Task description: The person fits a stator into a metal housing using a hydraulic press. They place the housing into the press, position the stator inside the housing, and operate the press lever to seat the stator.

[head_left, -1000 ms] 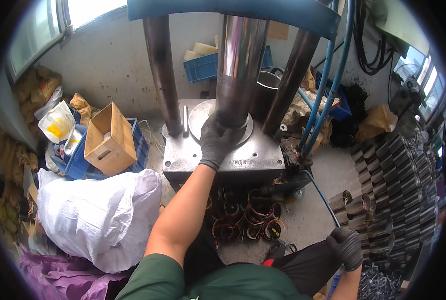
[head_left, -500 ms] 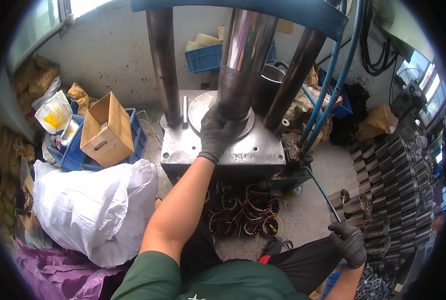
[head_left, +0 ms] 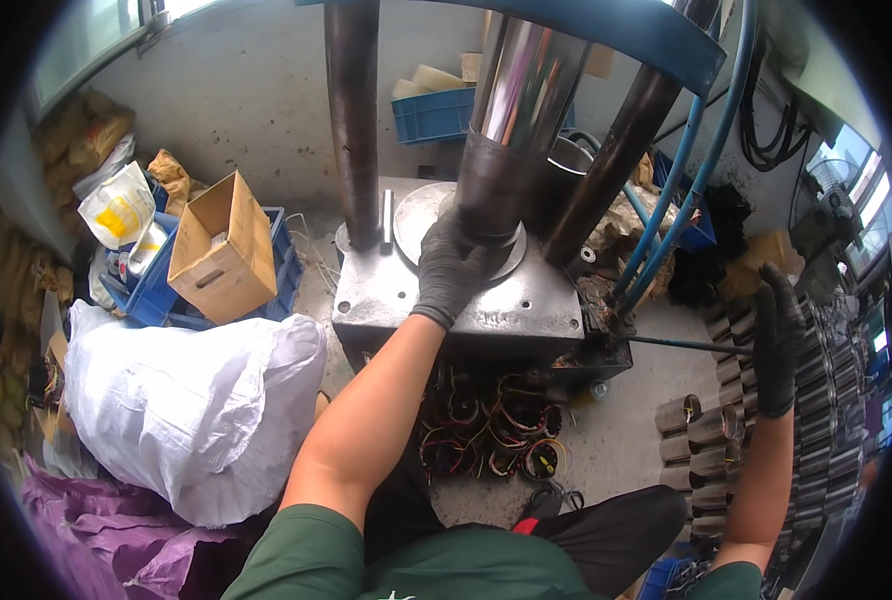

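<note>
Beneath the polished ram [head_left: 531,85] of a press is a dark metal cylinder [head_left: 494,180], above a pale round plate [head_left: 421,225]. My left hand [head_left: 451,268], in a black glove, curls round the cylinder's lower end; some fingertips are hidden behind it. Off to the right, my right hand [head_left: 778,340], gloved too, is raised with its fingers stretched out and the palm side against the end of a thin lever [head_left: 691,345]. That lever sticks out sideways from the press's right side.
Press columns [head_left: 354,130] and blue hoses [head_left: 666,220] flank the ram. Wire-wound rings [head_left: 511,425] lie on the floor below, near scissors [head_left: 556,497]. Metal sleeves [head_left: 816,400] are stacked at right. A white sack [head_left: 196,410] and a wooden box [head_left: 224,250] stand left.
My right hand has moved up and away, from fingers wrapped round the lever to fingers straight. The lever has swung up to nearly level. My left hand stays on the cylinder; the view has shifted slightly.
</note>
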Action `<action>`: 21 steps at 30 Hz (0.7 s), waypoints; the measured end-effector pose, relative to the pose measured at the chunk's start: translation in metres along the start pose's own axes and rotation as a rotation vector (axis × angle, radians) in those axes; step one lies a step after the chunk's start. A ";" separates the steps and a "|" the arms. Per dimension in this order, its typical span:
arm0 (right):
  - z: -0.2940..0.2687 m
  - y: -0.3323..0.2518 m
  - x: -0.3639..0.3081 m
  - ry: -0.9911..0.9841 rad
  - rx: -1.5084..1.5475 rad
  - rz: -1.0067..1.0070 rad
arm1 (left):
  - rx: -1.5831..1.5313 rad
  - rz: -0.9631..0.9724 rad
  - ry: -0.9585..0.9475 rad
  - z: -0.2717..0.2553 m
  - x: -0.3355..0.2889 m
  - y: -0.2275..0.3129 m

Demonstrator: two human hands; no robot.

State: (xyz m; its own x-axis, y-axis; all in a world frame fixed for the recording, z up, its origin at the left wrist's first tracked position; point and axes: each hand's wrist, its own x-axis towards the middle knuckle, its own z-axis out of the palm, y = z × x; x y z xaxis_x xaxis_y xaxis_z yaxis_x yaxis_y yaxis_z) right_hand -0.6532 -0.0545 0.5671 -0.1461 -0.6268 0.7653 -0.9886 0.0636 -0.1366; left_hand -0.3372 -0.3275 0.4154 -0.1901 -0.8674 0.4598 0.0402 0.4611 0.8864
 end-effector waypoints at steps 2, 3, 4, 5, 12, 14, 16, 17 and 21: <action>-0.005 -0.008 -0.034 -0.173 0.151 0.171 | 0.006 0.074 0.070 -0.005 -0.001 0.000; -0.015 -0.013 -0.055 -0.261 0.207 0.261 | 0.007 0.085 0.070 -0.003 0.000 0.000; -0.029 -0.035 -0.068 -0.516 0.194 0.385 | 0.012 0.087 0.068 -0.004 0.001 -0.001; -0.040 -0.054 -0.081 -0.770 0.183 0.509 | 0.022 0.090 0.065 -0.005 0.002 -0.002; -0.054 -0.063 -0.158 -1.098 0.070 0.281 | -0.056 0.087 0.034 0.005 0.003 -0.012; -0.051 -0.065 -0.148 -0.987 0.060 0.327 | -0.063 0.081 0.034 0.004 0.003 -0.014; -0.048 -0.066 -0.141 -0.888 0.069 0.295 | -0.076 0.071 0.020 0.003 0.002 -0.013; -0.047 -0.065 -0.139 -0.847 0.088 0.300 | -0.086 0.071 0.023 0.003 0.002 -0.014; -0.049 -0.068 -0.145 -0.853 0.095 0.248 | -0.095 0.094 0.039 0.003 0.002 -0.018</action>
State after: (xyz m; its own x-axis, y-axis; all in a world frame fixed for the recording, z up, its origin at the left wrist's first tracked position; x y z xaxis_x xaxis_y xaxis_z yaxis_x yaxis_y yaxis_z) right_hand -0.5669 0.0702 0.4968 -0.2405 -0.9705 -0.0166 -0.9193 0.2332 -0.3169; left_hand -0.3413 -0.3376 0.4001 -0.1427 -0.8288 0.5410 0.1494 0.5223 0.8396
